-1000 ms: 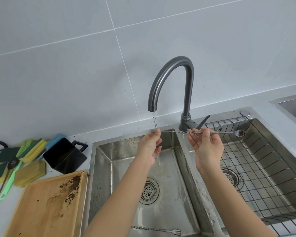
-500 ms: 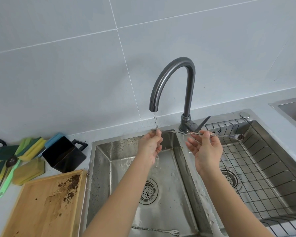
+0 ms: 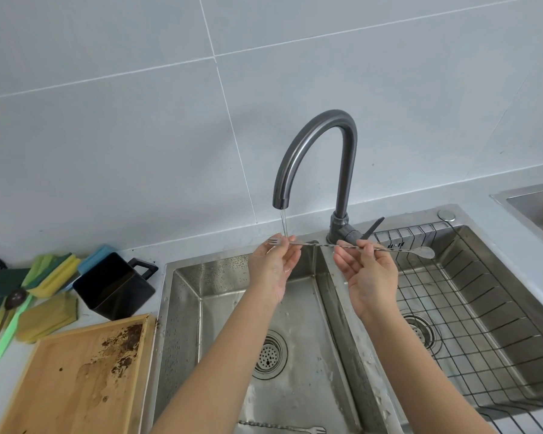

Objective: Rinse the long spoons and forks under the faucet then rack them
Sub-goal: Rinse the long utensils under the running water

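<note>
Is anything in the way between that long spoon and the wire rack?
Nothing visible. Both hands, left and right, hold the spoon level under the faucet; its bowl end already hangs over the rack, open space beneath.

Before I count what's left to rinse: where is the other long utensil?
In the head view, the second long utensil lies on the left basin floor at the bottom edge, nearer than the drain, fork end pointing right.
</note>
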